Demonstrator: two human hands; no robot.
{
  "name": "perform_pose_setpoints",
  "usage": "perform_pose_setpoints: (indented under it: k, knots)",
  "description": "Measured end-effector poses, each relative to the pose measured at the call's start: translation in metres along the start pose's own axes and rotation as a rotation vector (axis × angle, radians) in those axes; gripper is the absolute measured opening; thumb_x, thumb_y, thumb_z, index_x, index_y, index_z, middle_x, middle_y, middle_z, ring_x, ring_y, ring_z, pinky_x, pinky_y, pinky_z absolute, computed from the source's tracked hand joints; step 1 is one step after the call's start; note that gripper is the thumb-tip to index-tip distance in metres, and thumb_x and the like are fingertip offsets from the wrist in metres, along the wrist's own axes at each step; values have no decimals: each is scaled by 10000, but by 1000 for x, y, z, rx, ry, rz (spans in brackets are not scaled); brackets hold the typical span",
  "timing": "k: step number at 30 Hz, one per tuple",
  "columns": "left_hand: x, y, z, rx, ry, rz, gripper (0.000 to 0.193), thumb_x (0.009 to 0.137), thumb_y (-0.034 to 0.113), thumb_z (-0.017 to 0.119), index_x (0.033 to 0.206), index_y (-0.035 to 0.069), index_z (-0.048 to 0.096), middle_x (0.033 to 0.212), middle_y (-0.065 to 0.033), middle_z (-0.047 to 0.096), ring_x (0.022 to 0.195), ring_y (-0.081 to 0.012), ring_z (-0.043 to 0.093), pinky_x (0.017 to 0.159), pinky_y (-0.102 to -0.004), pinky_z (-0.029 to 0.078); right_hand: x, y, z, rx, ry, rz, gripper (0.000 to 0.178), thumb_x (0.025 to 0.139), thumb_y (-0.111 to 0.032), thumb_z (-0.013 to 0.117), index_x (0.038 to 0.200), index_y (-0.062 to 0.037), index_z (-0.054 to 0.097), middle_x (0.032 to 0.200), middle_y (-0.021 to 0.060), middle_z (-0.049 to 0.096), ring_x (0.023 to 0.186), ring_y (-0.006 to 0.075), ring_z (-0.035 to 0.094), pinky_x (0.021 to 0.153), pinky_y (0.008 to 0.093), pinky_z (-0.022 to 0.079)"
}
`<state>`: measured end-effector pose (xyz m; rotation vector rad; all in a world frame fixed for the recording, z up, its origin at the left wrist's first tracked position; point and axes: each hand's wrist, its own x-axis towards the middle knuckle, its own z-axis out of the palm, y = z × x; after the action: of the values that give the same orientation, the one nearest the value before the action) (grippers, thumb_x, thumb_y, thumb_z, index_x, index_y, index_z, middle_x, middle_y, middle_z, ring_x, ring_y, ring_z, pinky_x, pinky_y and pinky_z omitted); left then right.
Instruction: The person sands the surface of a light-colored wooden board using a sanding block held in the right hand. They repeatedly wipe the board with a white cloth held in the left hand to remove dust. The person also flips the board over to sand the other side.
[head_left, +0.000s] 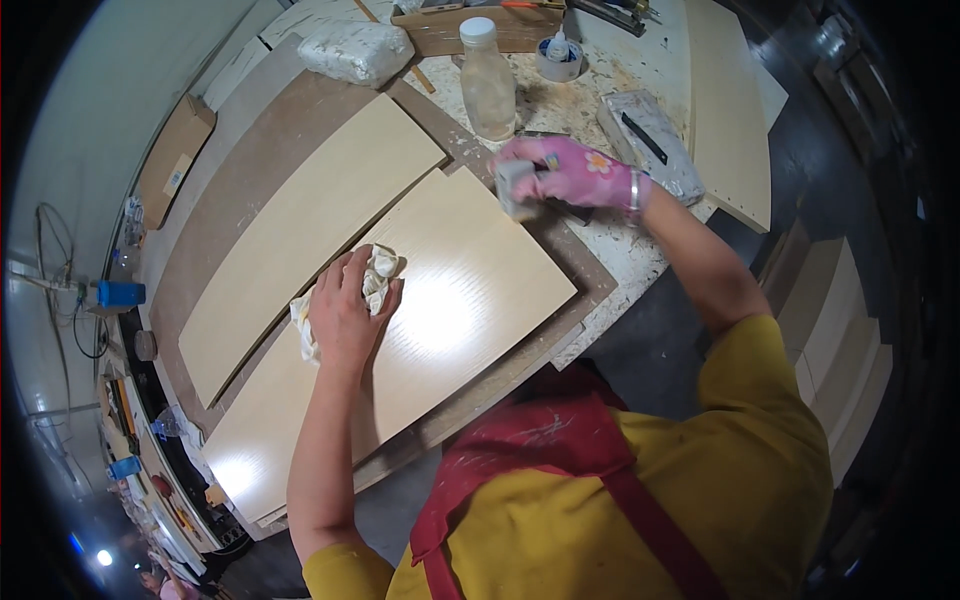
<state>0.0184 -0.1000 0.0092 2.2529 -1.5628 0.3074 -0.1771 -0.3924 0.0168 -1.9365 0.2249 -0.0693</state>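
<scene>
My bare left hand (345, 305) presses a crumpled white cloth (383, 270) onto the pale wood-grain panel (500, 265), fingers curled over it. Light reflects brightly off this nearer panel's surface. My right hand (575, 172), in a pink glove with a flower print, grips a grey-white pad (516, 190) at the panel's far right edge. The pad is blurred, so its exact kind does not show. Beyond the first panel lies a second pale panel (310, 230), with a narrow dark gap between the two.
A clear bottle with a white cap (488, 95) stands behind my right hand. Near it are a tape roll (560, 62) with a small glue bottle and a wrapped packet (655, 145) bearing a black cutter (644, 138). More panels (735, 120) lie at the right.
</scene>
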Motion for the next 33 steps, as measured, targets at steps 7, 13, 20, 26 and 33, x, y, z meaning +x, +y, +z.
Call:
perform_pose_setpoints:
  k: [7,13,20,26,33]
  knots:
    - [-1,0,3,-6,0,-10,473,720,188,768,1151,79,608,1055,-127,638,946,-314,616,799,-403,510,40,20,12,39,241,-135,502,852,-343,646,1233,-29,557,1076,81,626,1006,140,571,895,284,455]
    - [-2,1,5,-9,3,-11,448,754,195,745,1163,80,605,1069,-113,638,958,-311,613,805,-399,508,-63,3,27,116,137,-49,548,859,-411,647,1229,-19,547,1014,55,631,907,146,611,825,279,488]
    - [-2,5,2,12,36,-5,413,767,229,740,1137,100,609,1014,-117,644,919,-312,620,781,-411,511,-158,-15,44,-182,71,-3,414,865,-259,647,1210,-49,556,1034,115,646,917,201,642,815,332,512]
    - [-3,5,4,11,76,19,361,800,227,720,1124,99,623,1011,-108,651,906,-305,625,769,-399,515,-163,-13,88,183,713,38,370,857,-116,663,1192,-50,521,1008,72,602,882,140,613,738,268,521]
    - [-8,0,3,28,69,22,345,818,237,708,1125,101,626,1011,-108,655,906,-308,626,767,-405,513,-144,-26,137,-283,896,124,412,844,-244,705,1190,-95,538,976,174,662,898,303,666,762,369,532]
